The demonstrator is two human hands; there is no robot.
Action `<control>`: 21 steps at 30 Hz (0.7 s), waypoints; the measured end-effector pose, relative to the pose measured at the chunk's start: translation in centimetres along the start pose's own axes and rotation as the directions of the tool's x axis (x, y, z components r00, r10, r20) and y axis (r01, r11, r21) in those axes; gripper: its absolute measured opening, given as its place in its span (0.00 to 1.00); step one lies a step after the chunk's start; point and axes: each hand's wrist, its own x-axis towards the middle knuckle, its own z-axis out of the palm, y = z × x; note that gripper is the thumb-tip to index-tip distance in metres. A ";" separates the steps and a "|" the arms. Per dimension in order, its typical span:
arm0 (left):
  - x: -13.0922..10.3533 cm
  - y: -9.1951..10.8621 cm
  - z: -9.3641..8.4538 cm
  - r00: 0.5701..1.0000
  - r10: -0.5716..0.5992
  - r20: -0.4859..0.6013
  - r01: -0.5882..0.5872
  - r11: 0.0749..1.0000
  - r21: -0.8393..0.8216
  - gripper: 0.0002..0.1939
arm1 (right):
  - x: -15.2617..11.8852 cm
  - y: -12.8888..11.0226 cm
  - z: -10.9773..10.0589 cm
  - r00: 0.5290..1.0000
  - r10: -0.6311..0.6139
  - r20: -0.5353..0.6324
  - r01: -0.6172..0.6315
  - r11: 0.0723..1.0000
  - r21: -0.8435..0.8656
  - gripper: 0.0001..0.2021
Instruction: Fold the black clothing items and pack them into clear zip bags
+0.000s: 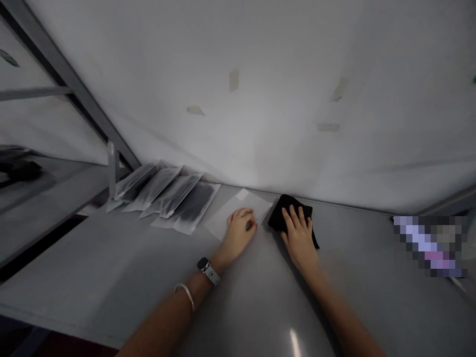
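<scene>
My right hand [300, 244] lies with fingers spread over a folded black cloth item [278, 216], pressing on its top. The cloth's exact kind does not show. To its left, my left hand [238, 234] is curled with fingertips pinched together. Whatever is between those fingertips, if anything, is too small to make out. Beneath and behind that hand is a flat translucent plastic bag [219, 218] with a small white label [243, 194] at its far corner. A watch [208, 271] and a silver bangle [187, 295] are on my left arm.
Several frosted zip bags [193, 206] with dark contents overlap in a row at the back left of the grey table [156, 282]. A white wall [275, 124] rises behind, with a metal frame [80, 99] at left. At right is a pixelated object [427, 246].
</scene>
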 end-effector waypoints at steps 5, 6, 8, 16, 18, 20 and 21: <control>0.2 -0.3 0.2 0.999 0.044 0.014 -0.044 0.999 0.000 0.07 | -0.5 -1.8 -0.9 0.994 -0.110 -0.005 0.108 0.973 0.204 0.33; 0.2 -0.5 0.2 0.998 0.065 0.017 -0.065 0.998 -0.004 0.08 | -0.6 -2.2 -1.1 0.990 -0.140 -0.011 0.138 0.961 0.238 0.34; 0.4 -0.9 0.3 0.995 0.100 0.020 -0.100 0.995 -0.015 0.08 | -0.6 -2.7 -1.6 0.986 -0.160 -0.041 0.165 0.941 0.296 0.34; 0.5 -0.8 -0.1 0.995 0.101 -0.008 -0.102 0.993 -0.052 0.07 | -0.1 -1.2 -2.1 0.997 -0.075 -0.005 0.074 0.967 0.243 0.30; 0.5 -0.6 -0.2 0.997 0.080 -0.020 -0.081 0.995 -0.054 0.07 | 0.1 -0.6 -1.9 0.999 -0.049 0.000 0.048 0.982 0.184 0.28; 0.5 -0.5 -0.2 0.997 0.067 -0.029 -0.069 0.996 -0.054 0.08 | 0.2 -0.4 -1.7 0.999 -0.049 0.011 0.047 0.991 0.129 0.27; 0.5 -0.4 -0.2 0.997 0.067 -0.029 -0.068 0.996 -0.053 0.08 | 0.3 -0.4 -1.6 0.999 -0.048 0.016 0.046 0.994 0.104 0.29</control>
